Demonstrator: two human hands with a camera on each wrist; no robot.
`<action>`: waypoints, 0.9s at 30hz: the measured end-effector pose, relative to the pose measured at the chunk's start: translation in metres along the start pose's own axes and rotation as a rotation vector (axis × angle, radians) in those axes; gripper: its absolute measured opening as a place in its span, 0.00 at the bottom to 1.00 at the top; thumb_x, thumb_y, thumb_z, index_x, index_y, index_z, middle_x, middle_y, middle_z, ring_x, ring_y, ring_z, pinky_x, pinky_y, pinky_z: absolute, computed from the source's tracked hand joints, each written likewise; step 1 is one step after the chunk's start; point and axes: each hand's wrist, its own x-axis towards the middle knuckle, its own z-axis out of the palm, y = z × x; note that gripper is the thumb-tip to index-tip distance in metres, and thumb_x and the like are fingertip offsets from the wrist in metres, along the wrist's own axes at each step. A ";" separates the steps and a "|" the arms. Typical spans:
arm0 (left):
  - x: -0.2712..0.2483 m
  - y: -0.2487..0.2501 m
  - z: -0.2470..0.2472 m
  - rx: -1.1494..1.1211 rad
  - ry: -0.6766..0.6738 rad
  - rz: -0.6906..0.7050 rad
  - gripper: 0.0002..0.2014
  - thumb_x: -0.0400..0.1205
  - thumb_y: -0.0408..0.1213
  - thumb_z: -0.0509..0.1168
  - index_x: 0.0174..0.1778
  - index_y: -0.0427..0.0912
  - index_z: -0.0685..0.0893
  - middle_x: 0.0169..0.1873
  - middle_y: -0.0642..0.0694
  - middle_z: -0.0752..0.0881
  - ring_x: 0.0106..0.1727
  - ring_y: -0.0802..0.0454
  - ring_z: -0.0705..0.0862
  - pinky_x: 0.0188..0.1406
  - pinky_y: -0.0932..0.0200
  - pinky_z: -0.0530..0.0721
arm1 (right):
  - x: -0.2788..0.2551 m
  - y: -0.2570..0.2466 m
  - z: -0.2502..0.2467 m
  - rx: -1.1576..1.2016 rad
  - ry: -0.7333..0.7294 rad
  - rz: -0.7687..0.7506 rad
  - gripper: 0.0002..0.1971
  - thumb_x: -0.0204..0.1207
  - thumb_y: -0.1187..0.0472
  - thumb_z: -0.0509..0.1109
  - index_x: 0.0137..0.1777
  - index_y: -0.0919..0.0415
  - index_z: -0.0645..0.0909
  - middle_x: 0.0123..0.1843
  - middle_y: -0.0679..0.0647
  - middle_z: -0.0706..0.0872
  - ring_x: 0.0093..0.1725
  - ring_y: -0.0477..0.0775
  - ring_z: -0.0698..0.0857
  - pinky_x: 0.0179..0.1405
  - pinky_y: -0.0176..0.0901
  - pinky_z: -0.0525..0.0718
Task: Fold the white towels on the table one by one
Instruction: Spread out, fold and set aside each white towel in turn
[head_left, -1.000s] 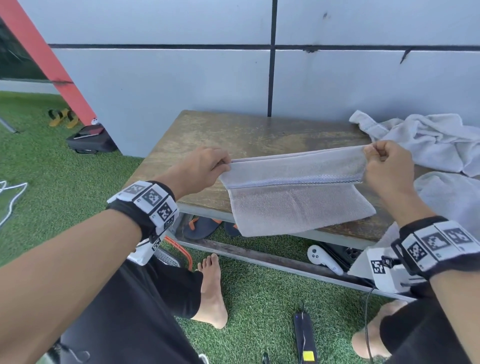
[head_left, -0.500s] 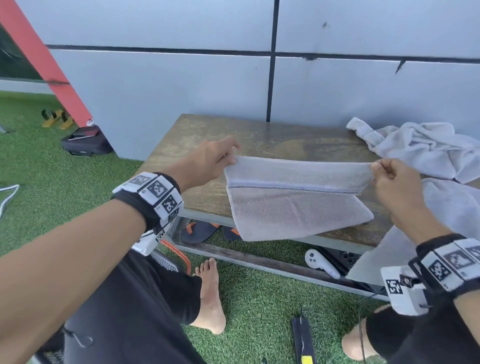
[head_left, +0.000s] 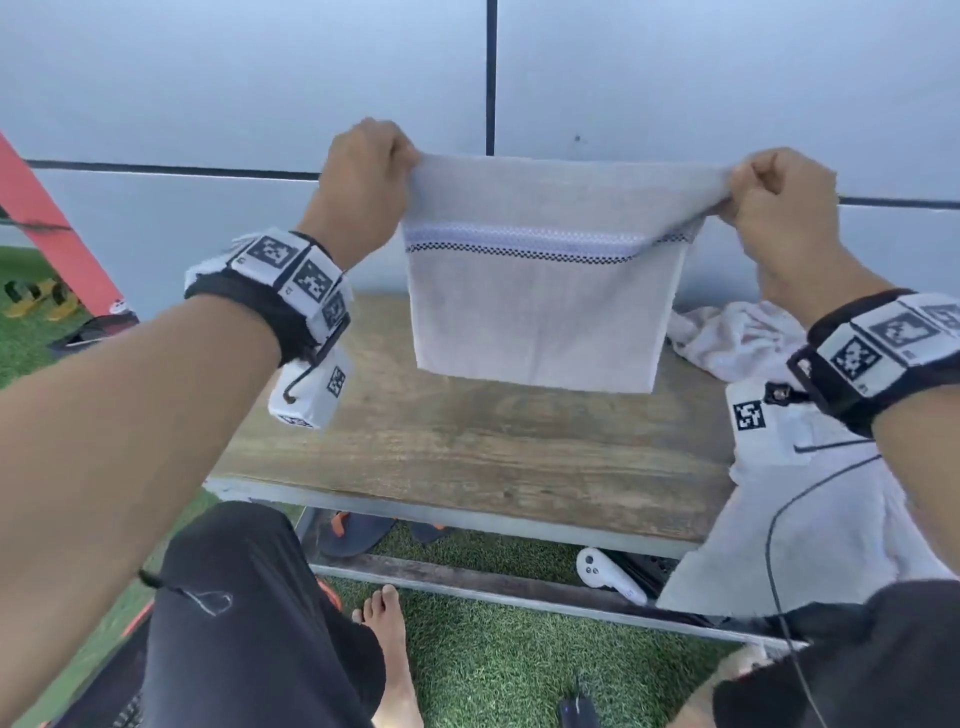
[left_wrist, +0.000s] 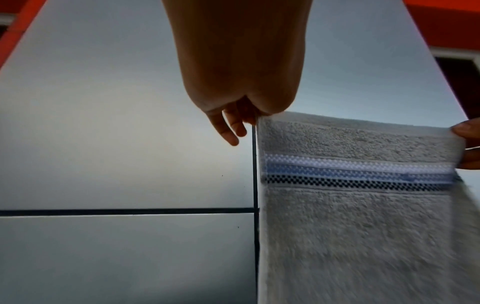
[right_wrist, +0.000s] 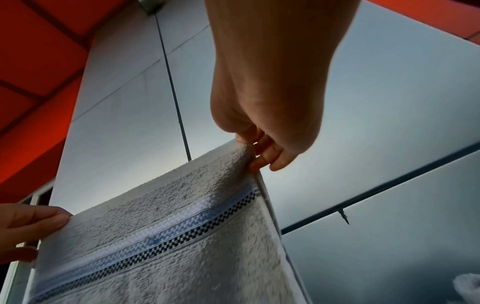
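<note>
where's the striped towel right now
In the head view the striped towel hangs mid-frame above the wooden table, its top corners pinched by the left hand and right hand.

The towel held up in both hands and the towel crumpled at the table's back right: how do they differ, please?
The held towel hangs flat and off the table; the crumpled towel lies bunched on it. The held towel shows a blue and black checked band; the crumpled towel shows none. Both are pale terry cloth.
</note>
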 end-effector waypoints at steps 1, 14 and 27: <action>0.000 0.000 -0.001 -0.023 0.031 0.025 0.12 0.87 0.33 0.54 0.52 0.34 0.84 0.54 0.37 0.85 0.55 0.42 0.82 0.47 0.64 0.71 | -0.001 -0.003 -0.004 0.025 0.004 -0.028 0.07 0.80 0.59 0.66 0.41 0.48 0.78 0.41 0.49 0.84 0.44 0.50 0.84 0.58 0.53 0.90; -0.120 -0.055 0.047 0.127 -0.987 -0.073 0.17 0.92 0.40 0.54 0.43 0.35 0.81 0.35 0.47 0.82 0.37 0.49 0.81 0.34 0.71 0.73 | -0.105 0.105 -0.046 -0.401 -0.826 0.318 0.11 0.87 0.57 0.65 0.45 0.58 0.85 0.45 0.58 0.86 0.53 0.61 0.85 0.57 0.51 0.74; -0.109 -0.061 0.068 0.031 -1.177 -0.157 0.10 0.88 0.43 0.63 0.49 0.45 0.89 0.42 0.46 0.92 0.43 0.52 0.91 0.46 0.62 0.86 | -0.093 0.119 -0.025 -0.482 -0.829 0.349 0.10 0.87 0.59 0.65 0.45 0.61 0.82 0.40 0.49 0.89 0.45 0.53 0.88 0.47 0.44 0.78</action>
